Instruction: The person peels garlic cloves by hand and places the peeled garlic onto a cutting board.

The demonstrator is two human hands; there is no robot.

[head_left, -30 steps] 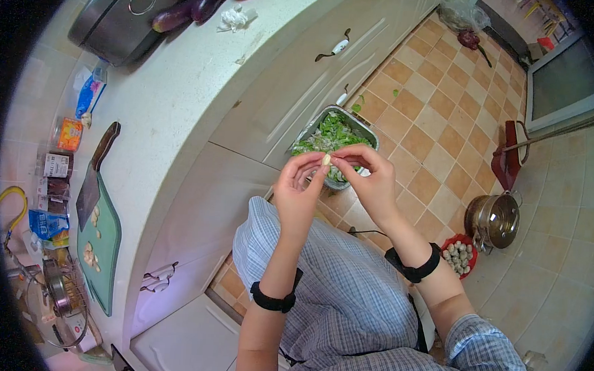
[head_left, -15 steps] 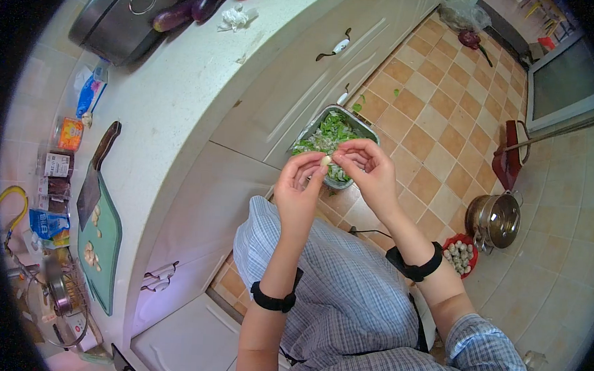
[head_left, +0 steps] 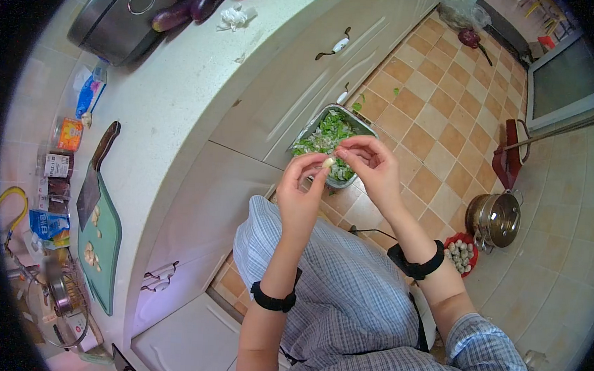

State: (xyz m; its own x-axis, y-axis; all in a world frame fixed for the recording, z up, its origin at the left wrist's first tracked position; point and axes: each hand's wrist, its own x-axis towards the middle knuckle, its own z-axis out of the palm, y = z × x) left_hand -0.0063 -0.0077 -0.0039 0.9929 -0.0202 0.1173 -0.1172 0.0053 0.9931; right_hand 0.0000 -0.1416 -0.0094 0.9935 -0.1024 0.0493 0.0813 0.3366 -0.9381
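A: Where's the pale clove (head_left: 328, 162); and what are the fingers doing?
B: At the fingertips of the left hand (head_left: 300, 189), seen against the open bin (head_left: 367, 127) of leafy scraps (head_left: 333, 130); thumb and forefinger pinch it, the other fingers curled loosely. The right hand (head_left: 376, 176) is just beside it; thumb and forefinger pressed together, though I can't tell whether a scrap of skin sits between them.
A: How would it handle?
B: Very light, I'd judge, and firm rather than squashy; it looks like garlic, so the bare surface could be smooth and a little slippery; too hard a squeeze might shoot it out or bruise it.
A: Best hold, then?
B: Across its broad sides, with soft finger pads; that leaves an end free, and a light, steady pinch should do.
A: Any others like it?
B: Yes; small cloves (head_left: 92, 255) lie on the green cutting board (head_left: 109, 236) to the left, on the counter (head_left: 155, 101); the knife (head_left: 90, 191) rests at the board's far end, so mind the blade when reaching there.
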